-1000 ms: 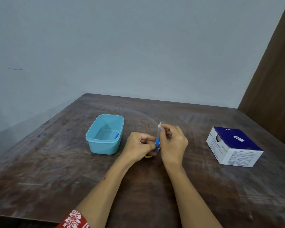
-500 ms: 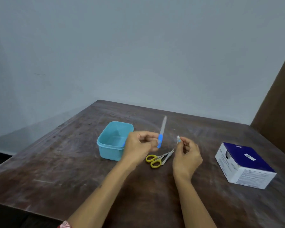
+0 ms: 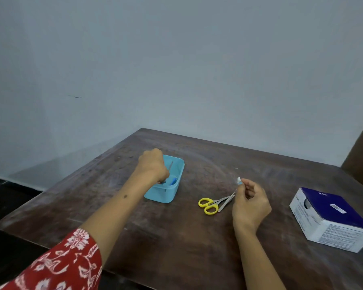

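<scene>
My left hand [image 3: 152,166] reaches into the light blue plastic tub [image 3: 176,190] with curled fingers and pinches a thin clear stick [image 3: 170,165] that points up from my fingertips. Another small blue piece [image 3: 173,181] lies on the tub's floor. To the right, my right hand [image 3: 249,204] is raised a little above the table and pinches a small white piece [image 3: 238,180] between thumb and forefinger. Between my hands, yellow-handled scissors [image 3: 215,204] lie on the dark wooden table [image 3: 176,237], blades pointing toward my right hand.
A white and dark blue cardboard box [image 3: 331,218] stands near the table's right edge. A pale wall runs behind the table, and a brown panel rises at the far right. The table's near edge lies close to my forearms.
My hands have come apart. The left one carried the thin stick leftward and down into the blue tub. The right one stayed beside the scissors with the small white piece.
</scene>
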`<state>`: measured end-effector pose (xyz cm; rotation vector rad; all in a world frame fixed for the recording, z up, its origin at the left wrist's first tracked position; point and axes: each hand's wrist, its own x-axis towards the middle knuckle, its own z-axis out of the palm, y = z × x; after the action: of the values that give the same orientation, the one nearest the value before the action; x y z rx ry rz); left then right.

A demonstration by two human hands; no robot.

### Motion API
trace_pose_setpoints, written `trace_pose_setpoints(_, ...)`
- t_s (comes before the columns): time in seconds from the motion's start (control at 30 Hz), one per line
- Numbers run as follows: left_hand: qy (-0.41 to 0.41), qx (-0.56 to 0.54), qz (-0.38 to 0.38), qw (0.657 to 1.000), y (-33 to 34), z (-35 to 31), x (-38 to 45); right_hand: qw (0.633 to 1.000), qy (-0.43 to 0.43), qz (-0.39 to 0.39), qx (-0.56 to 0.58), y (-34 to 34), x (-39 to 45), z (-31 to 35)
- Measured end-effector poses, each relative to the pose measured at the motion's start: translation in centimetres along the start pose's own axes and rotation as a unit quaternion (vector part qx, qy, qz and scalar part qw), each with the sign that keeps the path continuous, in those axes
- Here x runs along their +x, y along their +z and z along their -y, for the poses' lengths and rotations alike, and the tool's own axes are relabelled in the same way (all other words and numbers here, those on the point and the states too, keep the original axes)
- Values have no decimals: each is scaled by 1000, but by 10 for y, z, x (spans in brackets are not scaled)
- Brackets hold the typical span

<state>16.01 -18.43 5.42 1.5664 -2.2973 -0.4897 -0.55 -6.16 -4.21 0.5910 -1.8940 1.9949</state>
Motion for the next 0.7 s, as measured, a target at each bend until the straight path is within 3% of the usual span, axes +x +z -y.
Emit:
trace_pose_setpoints(0.3,11,99,47,994,9,-8,5,1000,17,0,4,-1,1,2)
trace_pose_setpoints(0.43,31,102,22,994,7,-12,2,1000,18,-5,1,-2,-1,4)
trace_pose_setpoints(0.6,118,101,-91,984,0,-33,-21,1000,18,-17,-2,-3,-2,7)
trace_pose_setpoints(0.7,218,82,-85,969,19,-48,-33,998,39,-43,-3,-4,0,8)
